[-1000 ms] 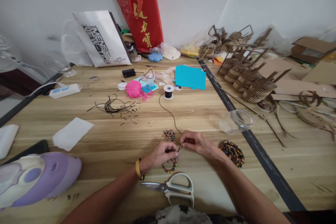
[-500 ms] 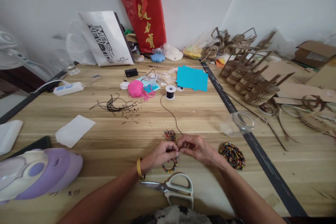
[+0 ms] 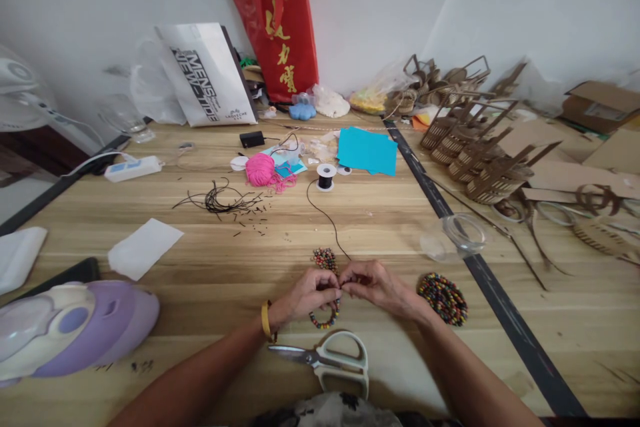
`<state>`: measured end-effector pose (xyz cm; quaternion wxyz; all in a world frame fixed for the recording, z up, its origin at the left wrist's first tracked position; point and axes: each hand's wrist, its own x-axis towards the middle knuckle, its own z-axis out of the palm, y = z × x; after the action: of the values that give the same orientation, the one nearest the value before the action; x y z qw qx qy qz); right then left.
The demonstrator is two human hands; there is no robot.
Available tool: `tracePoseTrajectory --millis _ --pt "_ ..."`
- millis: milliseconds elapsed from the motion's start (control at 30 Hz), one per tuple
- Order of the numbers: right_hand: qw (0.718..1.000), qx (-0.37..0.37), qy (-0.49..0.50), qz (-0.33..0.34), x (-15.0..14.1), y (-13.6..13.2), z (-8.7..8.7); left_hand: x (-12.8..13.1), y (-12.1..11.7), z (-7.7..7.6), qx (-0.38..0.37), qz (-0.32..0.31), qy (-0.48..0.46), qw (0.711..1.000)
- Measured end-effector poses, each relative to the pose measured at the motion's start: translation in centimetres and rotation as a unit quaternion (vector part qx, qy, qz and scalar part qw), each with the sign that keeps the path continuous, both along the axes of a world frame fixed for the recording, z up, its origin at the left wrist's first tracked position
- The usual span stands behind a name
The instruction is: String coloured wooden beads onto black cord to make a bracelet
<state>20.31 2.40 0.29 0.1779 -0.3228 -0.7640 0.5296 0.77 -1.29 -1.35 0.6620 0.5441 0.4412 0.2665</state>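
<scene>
My left hand (image 3: pixel 316 289) and my right hand (image 3: pixel 373 285) meet fingertip to fingertip near the table's front middle, both pinched. Between them is the end of a thin black cord (image 3: pixel 327 215), which runs back to a white spool (image 3: pixel 326 177). A string of multicoloured beads (image 3: pixel 324 324) hangs in a loop below my left fingers, its upper part hidden by the hand. Just behind that hand lies a small cluster of beads (image 3: pixel 325 259). Scissors (image 3: pixel 320 358) with pale handles lie in front of my hands. A coiled heap of beaded strings (image 3: pixel 443 299) rests beside my right wrist.
Cut black cords (image 3: pixel 220 201) and short scraps lie to the left, near pink yarn (image 3: pixel 260 169). Blue sheets (image 3: pixel 367 151) are behind the spool. A purple and white appliance (image 3: pixel 90 327) stands at left; woven baskets (image 3: pixel 480 160) and a clear plastic container (image 3: pixel 455 237) are at right.
My right fingers have shifted very slightly at the cord. The whole view has moved a little; the other things keep their places.
</scene>
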Motion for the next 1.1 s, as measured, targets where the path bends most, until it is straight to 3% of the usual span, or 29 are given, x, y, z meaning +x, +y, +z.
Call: tracePoseTrajectory --millis 400,700,1100 --pt "1.000 0.015 -0.012 0.007 -0.2 -0.1 0.3 -0.1 0.1 -0.5 0.007 -0.011 -0.005 1.000" --pt "0.999 0.026 -0.020 -0.004 -0.1 -0.1 0.5 -0.8 0.5 1.1 -0.028 -0.033 -0.035 0.998" --pt "1.000 0.012 -0.001 -0.009 -0.2 -0.2 1.0 -0.9 0.6 0.8 -0.047 -0.036 -0.049 0.997"
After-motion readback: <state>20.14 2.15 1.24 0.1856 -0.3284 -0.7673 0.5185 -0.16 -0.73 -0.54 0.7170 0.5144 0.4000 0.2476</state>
